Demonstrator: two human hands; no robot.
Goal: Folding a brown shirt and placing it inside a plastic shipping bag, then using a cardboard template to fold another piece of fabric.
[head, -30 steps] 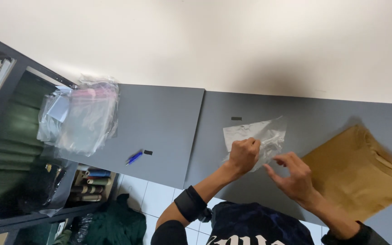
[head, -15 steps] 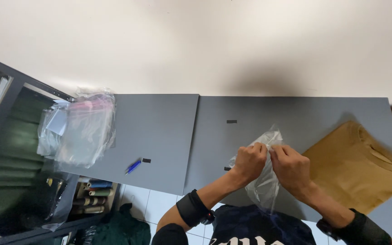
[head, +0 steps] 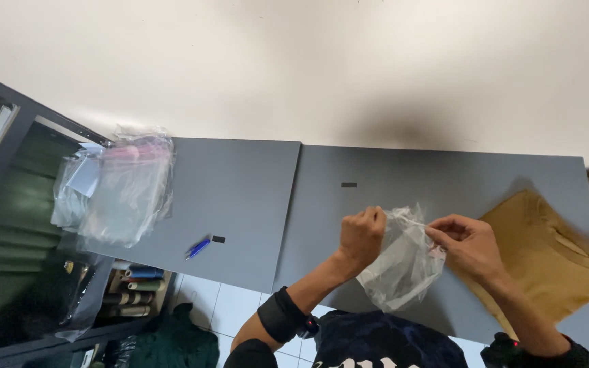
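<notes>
A clear plastic bag (head: 403,262) hangs between my two hands above the grey table (head: 444,184). My left hand (head: 361,233) pinches the bag's top edge on one side. My right hand (head: 463,244) pinches the opposite side, so the mouth is pulled apart. The bag looks empty and sags toward me. A tan folded garment (head: 547,255) lies on the table just right of my right hand.
A pile of clear plastic bags (head: 114,187) sits at the left end of a second grey table (head: 240,177). A blue pen (head: 198,248) lies near that table's front edge. Shelving (head: 8,136) stands at far left, with bundles on the floor below.
The bag lay flat on the table a second ago. My hands have lifted it and pulled its mouth apart, moving farther from each other.
</notes>
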